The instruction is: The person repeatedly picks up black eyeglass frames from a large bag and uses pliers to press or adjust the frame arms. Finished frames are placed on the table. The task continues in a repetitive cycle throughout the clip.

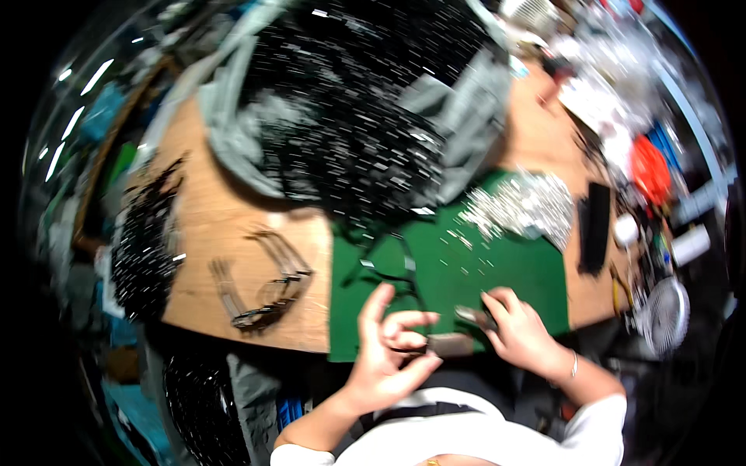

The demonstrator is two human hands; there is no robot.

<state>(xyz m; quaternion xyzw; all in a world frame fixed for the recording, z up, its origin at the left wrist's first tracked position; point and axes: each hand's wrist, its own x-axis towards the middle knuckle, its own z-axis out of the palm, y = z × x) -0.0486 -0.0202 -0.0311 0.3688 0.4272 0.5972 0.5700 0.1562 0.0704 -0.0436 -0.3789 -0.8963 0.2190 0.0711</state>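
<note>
My left hand is over the near edge of the green mat, its fingers curled around a thin dark piece too blurred to name. Just beyond those fingers is a black eyeglass frame, smeared by motion; whether the hand touches it I cannot tell. My right hand is closed on a small tool with a greyish metal tip pointing toward the left hand. Between the hands, at the mat's near edge, there is a tan block. A heap of small silvery parts lies farther off on the mat.
A big grey-green bag full of black frame-like pieces fills the far middle. Clear-armed glasses lie on the wooden table at left, near a black heap. At right are a black strip and a white fan.
</note>
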